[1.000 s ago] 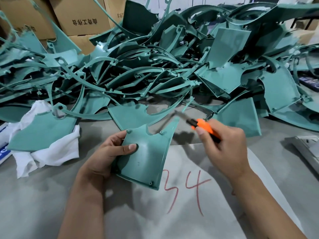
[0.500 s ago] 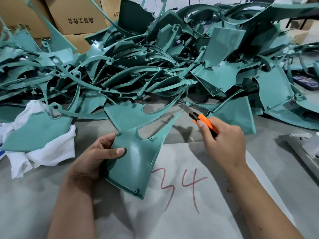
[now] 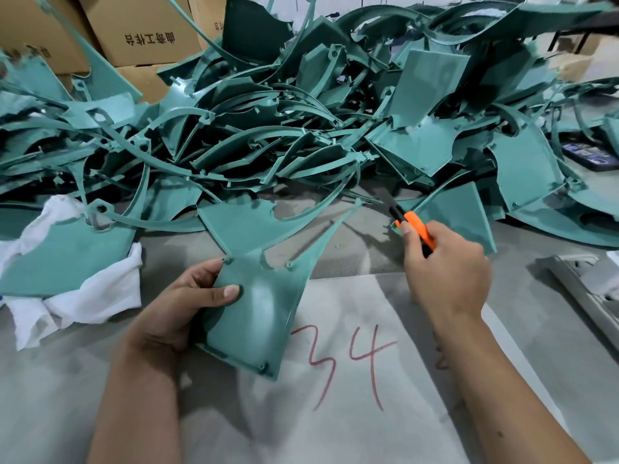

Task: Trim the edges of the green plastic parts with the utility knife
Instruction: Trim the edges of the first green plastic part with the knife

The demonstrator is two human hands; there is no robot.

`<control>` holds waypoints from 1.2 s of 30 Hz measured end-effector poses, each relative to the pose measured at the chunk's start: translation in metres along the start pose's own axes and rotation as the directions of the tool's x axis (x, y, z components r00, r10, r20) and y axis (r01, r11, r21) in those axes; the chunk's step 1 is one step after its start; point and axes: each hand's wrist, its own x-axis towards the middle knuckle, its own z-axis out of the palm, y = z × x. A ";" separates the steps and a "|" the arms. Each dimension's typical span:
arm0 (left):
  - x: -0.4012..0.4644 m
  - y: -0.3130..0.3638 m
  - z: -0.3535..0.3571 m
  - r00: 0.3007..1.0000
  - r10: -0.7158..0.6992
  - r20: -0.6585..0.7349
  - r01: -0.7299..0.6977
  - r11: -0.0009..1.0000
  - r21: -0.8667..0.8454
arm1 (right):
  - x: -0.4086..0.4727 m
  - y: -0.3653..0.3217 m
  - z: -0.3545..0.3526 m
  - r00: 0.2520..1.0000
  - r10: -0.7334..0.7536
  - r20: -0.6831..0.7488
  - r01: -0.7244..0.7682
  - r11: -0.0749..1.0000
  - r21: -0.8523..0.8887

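the left hand comes in from seven o'clock, forearm angled up, thumb pressed across the face of a green plastic part and fingers curled behind its left edge, gripping it. the part sits just below centre, tilted over a white sheet marked "34", its long thin tip pointing to one o'clock. the right hand reaches in from five o'clock, fingers wrapped round an orange knife, blade aimed toward eleven o'clock, apart from the held part. a pile of green parts fills the top half. cardboard boxes stand at eleven o'clock; contents cannot be seen. a white cloth lies at nine o'clock.
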 end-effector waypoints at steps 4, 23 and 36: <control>0.007 0.003 0.004 0.996 0.006 -0.094 -0.007 1.000 -0.005 | -0.011 -0.014 -0.009 0.880 -0.471 0.063 0.405 0.813 0.419; 0.000 -0.005 -0.002 0.999 -0.010 0.035 0.012 0.998 -0.066 | -0.014 -0.020 -0.008 0.930 -0.354 0.093 0.301 0.884 0.359; -0.005 -0.006 -0.003 0.996 0.008 0.086 0.000 0.996 -0.091 | -0.001 -0.003 0.000 0.996 0.050 0.068 -0.048 0.998 -0.030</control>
